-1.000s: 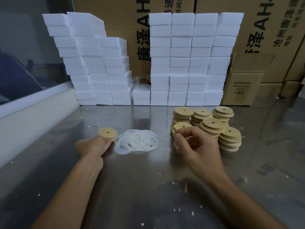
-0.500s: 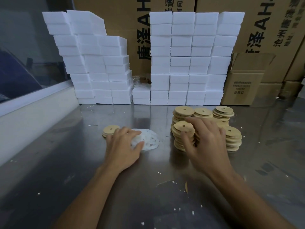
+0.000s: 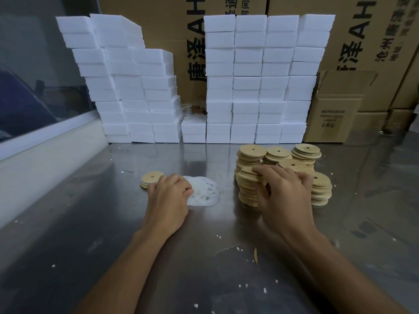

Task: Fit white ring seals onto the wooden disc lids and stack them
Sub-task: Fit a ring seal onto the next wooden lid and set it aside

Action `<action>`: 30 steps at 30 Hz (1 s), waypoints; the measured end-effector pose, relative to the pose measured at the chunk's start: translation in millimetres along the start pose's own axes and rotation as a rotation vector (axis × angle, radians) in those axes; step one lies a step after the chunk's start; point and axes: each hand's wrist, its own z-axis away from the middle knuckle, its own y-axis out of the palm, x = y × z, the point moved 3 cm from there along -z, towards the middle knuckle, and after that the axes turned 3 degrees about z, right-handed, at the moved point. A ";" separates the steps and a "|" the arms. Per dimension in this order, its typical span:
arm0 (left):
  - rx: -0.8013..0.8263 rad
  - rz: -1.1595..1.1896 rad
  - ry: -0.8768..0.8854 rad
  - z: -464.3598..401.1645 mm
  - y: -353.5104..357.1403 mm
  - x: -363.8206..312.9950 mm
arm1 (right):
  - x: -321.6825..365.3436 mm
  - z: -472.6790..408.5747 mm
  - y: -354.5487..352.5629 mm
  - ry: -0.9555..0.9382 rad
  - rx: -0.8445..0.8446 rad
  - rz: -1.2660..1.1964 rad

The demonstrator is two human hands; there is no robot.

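Wooden disc lids, round and pale with a small hole in the middle, sit in several stacks on our shiny grey metal table, on the right side. Our right hand is on the near left stack, and its grip is curled round the top lids of that stack, thumb on the near side and fingers over the top. A small stack of finished wooden lids sits apart on the left. Just beside it lies a loose pile of thin white ring seals. Our left hand rests on the left edge of that pile, with its fingers bent down onto the rings; we cannot tell if the grip has closed on a ring. Behind all of this stand two tall walls of white foam blocks, and brown cardboard boxes stand behind and beside them. Small white crumbs lie on the table near our arms.
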 end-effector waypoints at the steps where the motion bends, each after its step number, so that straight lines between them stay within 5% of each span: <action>1: -0.042 -0.012 0.008 -0.4 -3.4 -2.5 | -0.3 -0.5 -1.5 -0.011 -0.037 -0.028; 4: -0.140 0.088 0.023 -0.9 -13.1 -11.7 | 2.4 -0.8 -5.9 -0.070 -0.127 -0.163; 8: -0.134 0.634 -0.211 4.0 -14.0 -22.5 | 8.7 1.4 -12.5 -0.058 -0.142 -0.413; 12: 0.013 1.148 -0.498 6.6 -13.6 -29.1 | 10.9 4.8 -13.5 0.012 -0.151 -0.533; 17: 0.235 1.610 -0.616 7.8 -15.8 -43.0 | 19.8 10.0 -7.9 0.084 -0.042 -0.620; 23: 0.348 1.597 -0.644 14.0 -3.0 -54.4 | 29.3 14.0 -7.5 0.072 0.105 -0.799; 30: 0.157 1.424 -0.604 15.6 1.7 -55.9 | 29.3 15.8 2.1 0.071 0.029 -0.781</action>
